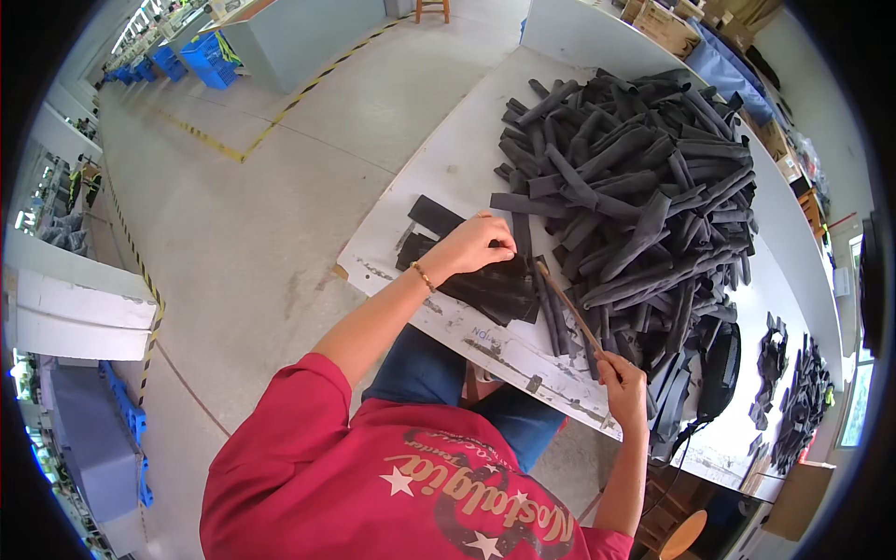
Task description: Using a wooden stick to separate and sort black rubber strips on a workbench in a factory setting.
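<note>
Left hand: bent over flat black strips, pinched at the fingertips, perhaps for steadying; cannot tell whether grasping one.
Right hand: closed round the near end of a thin wooden stick, probably for reach with the far tip.
Flat black strips: overlapping near the front edge of the worktop, likely for comfortable reach.
Dark fabric-like tubes: heaped behind and rightward, apparently kept close by.
</note>
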### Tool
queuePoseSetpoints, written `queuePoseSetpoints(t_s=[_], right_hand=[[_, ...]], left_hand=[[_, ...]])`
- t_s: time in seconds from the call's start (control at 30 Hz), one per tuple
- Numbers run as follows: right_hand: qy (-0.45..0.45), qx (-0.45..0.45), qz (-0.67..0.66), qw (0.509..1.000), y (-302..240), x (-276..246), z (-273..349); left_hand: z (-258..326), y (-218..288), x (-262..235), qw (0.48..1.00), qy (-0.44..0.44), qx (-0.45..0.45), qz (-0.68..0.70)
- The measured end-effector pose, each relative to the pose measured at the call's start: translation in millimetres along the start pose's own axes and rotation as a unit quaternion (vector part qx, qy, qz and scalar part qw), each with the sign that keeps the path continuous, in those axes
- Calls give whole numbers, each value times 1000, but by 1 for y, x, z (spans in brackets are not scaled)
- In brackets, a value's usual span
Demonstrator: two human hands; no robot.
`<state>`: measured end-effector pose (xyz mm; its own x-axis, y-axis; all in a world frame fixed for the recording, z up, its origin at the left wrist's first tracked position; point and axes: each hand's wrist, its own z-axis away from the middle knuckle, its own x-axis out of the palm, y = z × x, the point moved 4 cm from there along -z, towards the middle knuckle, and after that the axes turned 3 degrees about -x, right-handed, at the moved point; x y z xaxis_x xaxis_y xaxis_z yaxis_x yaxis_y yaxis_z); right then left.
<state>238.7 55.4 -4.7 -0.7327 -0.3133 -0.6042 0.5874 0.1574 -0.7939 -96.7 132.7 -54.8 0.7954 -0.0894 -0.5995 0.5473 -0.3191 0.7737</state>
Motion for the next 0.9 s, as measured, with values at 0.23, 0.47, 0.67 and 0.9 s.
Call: queuePoseSetpoints(t_s=[0.23, 0.47, 0.67, 0.9], right_hand=[[-24, -28, 22, 999, -10, 1, 2], [-14, -10, -7, 1000, -27, 11, 1], [-28, -1, -1, 1000, -30, -2, 9], [-44, 14, 10, 999, -25, -10, 12]], left_hand=[[10, 33, -16, 999, 23, 30, -3], [10, 61, -12, 993, 98, 68, -13], [16, 50, -23, 996, 81, 38, -11], [16, 59, -25, 995, 84, 53, -10]])
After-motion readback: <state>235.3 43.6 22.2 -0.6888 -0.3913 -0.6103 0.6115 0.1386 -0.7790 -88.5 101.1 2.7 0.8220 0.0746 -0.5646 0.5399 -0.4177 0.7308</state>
